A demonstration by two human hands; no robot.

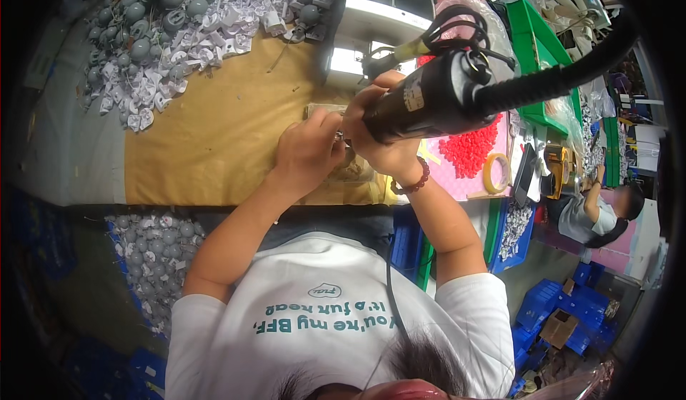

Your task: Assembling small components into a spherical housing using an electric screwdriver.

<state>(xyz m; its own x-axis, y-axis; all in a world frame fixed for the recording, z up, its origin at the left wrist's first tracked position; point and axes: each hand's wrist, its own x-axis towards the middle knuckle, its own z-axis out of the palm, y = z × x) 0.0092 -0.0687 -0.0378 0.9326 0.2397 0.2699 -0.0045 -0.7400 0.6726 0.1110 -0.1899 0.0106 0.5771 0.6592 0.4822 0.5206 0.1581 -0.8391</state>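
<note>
Over the yellow-brown table cover (214,128), my two hands meet close together. My left hand (306,150) has its fingers curled and pinched at a small shiny piece (339,136), too small to name. Close beside it, my right hand (382,155) is bent inward with curled fingers, a beaded bracelet (412,178) on its wrist. A black cylindrical device (436,98) on a ribbed black arm (557,85) covers part of the right hand, so what those fingers hold is hidden. Beneath the hands lies a brownish patch (351,170), mostly covered.
Grey globes and white plastic parts heap (168,53) at far left. A white box (389,7) stands behind my hands. Red pieces (468,150), a tape roll (496,173) and a green tray (532,57) lie right. Grey globes (161,253) fill a bin lower left. A co-worker (589,214) sits far right.
</note>
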